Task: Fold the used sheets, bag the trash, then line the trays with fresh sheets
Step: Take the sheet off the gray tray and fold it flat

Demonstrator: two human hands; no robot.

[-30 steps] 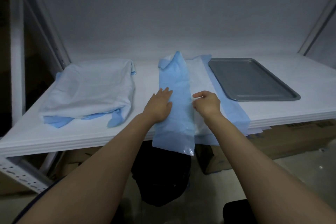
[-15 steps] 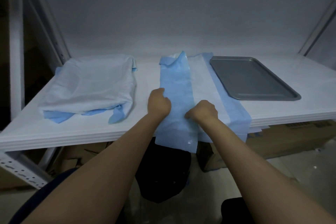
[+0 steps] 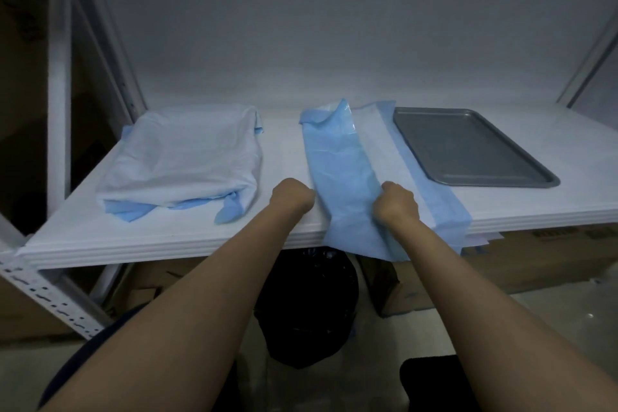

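Observation:
A used blue sheet [image 3: 337,164], folded into a long narrow strip, lies front to back on the white shelf [image 3: 284,150], and its near end hangs over the front edge. My left hand [image 3: 292,198] is curled into a fist against the strip's left edge. On the strip's right edge, my right hand [image 3: 396,204] grips the material with curled fingers. Under the strip lies a flat white sheet with a blue border [image 3: 384,147]. To the right of it sits a bare grey metal tray [image 3: 468,147].
A crumpled white and blue sheet [image 3: 180,160] covers a bulky shape on the shelf's left side. A black trash bag [image 3: 307,308] stands on the floor below the shelf edge, between my forearms. Cardboard boxes [image 3: 535,261] sit under the shelf. A shelf upright [image 3: 58,110] rises at left.
Both hands went from lying on the strip with looser fingers to tight fists at its two edges, nearer the shelf's front edge. The strip looks narrower near my hands.

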